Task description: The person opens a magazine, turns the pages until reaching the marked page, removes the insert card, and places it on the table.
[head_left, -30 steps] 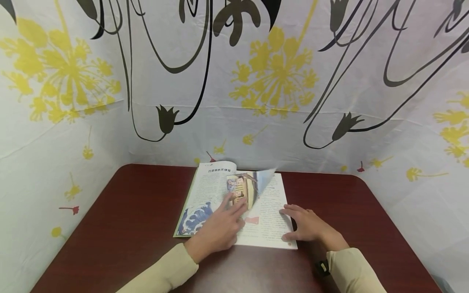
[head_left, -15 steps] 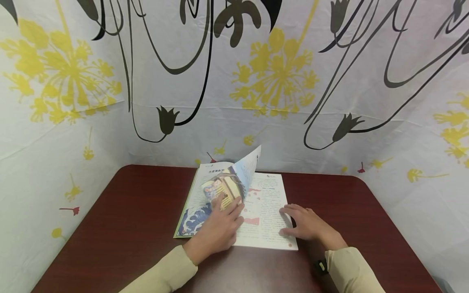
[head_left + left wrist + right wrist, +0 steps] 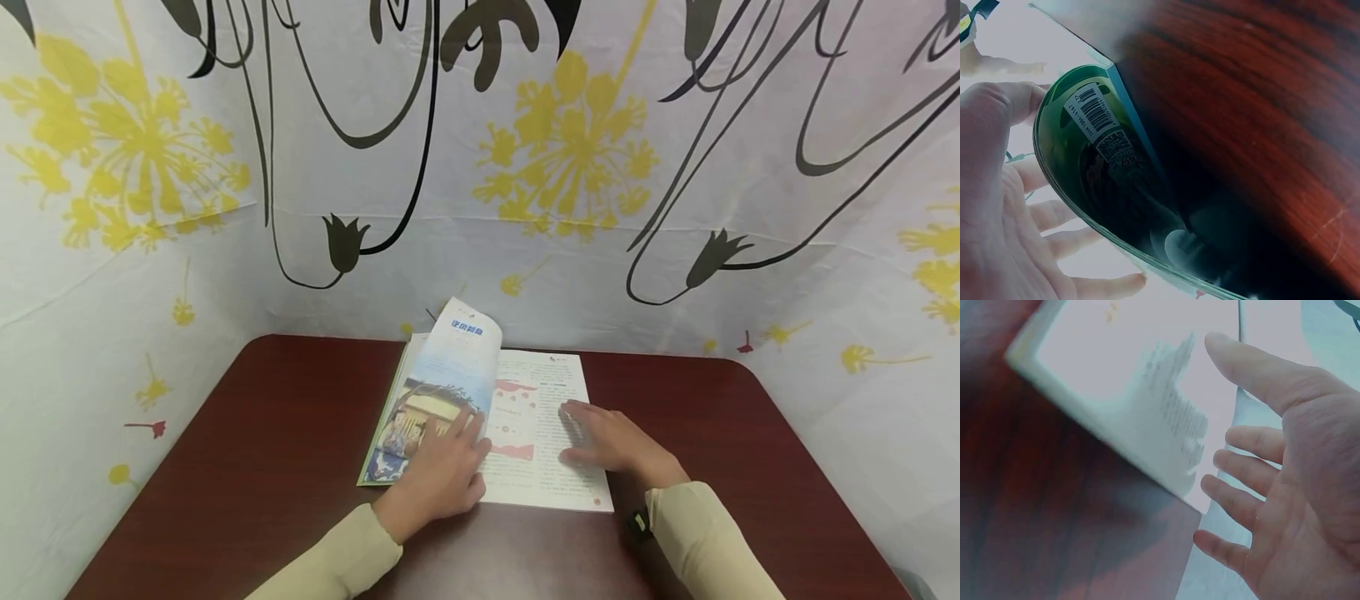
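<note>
An open magazine (image 3: 517, 487) with printed text lies on the table. A leaf (image 3: 457, 358) with a blue heading and a colored boat picture leans over its left side, top curled up. My left hand (image 3: 442, 471) rests on this leaf's lower part, fingers spread and fairly straight. In the left wrist view, a green cover (image 3: 1063, 147) with a barcode label (image 3: 1093, 112) curves beside the thumb. My right hand (image 3: 618, 442) is over the right page's outer edge, fingers relaxed. The right wrist view shows its thumb above the white page (image 3: 1104, 375) and nothing gripped.
The dark red wooden table (image 3: 292, 417) has rounded far corners. Behind and beside it hangs a white cloth (image 3: 420, 283) with yellow and grey flower prints. A dark band (image 3: 640, 523) sits at the right wrist, by the beige sleeve (image 3: 693, 533).
The picture leaf has swung from the middle over to the left, uncovering the right page's pink print. My left hand moved slightly left with it; my right hand shifted a little inward over the page.
</note>
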Demonstrator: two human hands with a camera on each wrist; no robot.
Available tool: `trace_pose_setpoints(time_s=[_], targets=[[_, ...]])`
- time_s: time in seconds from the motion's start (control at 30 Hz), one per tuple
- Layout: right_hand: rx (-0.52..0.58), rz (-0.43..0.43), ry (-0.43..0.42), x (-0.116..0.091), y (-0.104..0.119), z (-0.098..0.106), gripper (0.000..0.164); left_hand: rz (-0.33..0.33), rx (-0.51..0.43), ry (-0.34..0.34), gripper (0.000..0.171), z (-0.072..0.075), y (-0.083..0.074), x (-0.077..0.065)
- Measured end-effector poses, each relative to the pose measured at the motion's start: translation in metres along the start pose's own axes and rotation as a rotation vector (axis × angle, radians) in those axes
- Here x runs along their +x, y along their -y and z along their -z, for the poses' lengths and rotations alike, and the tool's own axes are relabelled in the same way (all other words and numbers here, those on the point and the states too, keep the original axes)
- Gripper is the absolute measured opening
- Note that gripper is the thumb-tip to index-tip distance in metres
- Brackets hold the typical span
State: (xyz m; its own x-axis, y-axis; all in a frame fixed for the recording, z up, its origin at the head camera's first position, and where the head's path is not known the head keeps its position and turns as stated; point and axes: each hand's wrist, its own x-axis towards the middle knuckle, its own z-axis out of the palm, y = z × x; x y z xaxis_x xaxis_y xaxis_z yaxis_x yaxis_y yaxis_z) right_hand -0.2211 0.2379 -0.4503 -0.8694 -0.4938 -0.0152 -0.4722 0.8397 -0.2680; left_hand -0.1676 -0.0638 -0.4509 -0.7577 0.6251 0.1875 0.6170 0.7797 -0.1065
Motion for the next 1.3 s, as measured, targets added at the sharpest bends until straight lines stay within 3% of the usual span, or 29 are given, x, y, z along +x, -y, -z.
trace_pose_setpoints(time_s=[0.4, 0.6, 1.0, 1.3], targets=[[0.089, -0.049, 0.07, 0.043, 0.008, 0.003, 0.102, 0.068, -0.117, 0.082, 0.046, 0.001, 0.004, -0.005], [0.091, -0.122, 0.157, 0.059, 0.017, -0.001, 0.114, 0.078, -0.14, 0.096, 0.049, 0.0, 0.005, -0.006], [-0.004, -0.105, 0.176, 0.073, 0.029, -0.006, 0.112, 0.088, -0.147, 0.123, 0.051, -0.002, 0.007, -0.006], [0.016, -0.095, 0.135, 0.077, 0.028, -0.007, 0.108, 0.083, -0.161, 0.108, 0.05, -0.004, 0.007, -0.006]])
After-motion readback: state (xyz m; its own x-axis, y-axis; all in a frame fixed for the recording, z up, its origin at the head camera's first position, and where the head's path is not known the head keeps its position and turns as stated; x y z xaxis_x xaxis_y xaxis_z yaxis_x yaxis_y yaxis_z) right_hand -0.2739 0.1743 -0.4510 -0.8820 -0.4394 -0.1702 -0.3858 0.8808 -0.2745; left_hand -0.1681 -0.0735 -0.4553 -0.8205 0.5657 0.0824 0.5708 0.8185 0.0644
